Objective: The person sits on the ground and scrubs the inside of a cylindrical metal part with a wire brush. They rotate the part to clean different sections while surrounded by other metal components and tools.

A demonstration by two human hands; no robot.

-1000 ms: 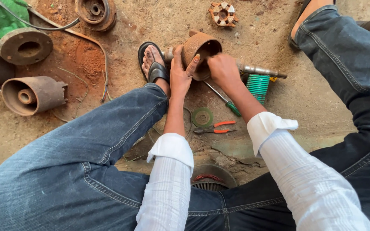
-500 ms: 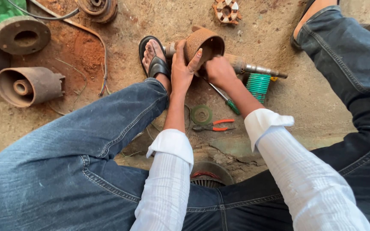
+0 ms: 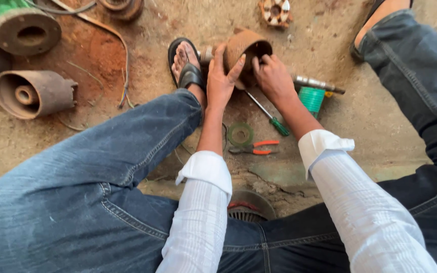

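A rusty brown cup-shaped metal housing [image 3: 244, 48] rests on the dirt floor between my feet, its open mouth tilted toward me. My left hand [image 3: 221, 81] presses flat against its left side, fingers spread. My right hand [image 3: 274, 78] grips the rim on the right, fingertips curled into the opening. A steel shaft [image 3: 317, 83] sticks out to the right behind the housing. A green-handled screwdriver [image 3: 271, 119] lies just under my right wrist.
Orange-handled pliers [image 3: 256, 149] and a green tape roll [image 3: 240, 134] lie near my wrists; a green wire spool [image 3: 312, 98] sits right. Rusty pump casings [image 3: 34, 93] and a green motor part [image 3: 24, 33] stand left. A rotor piece [image 3: 276, 11] lies far back.
The view shifted slightly; both hands stayed on the housing, my right fingers curling further into its opening, while the left hand pressed flatter on its side.
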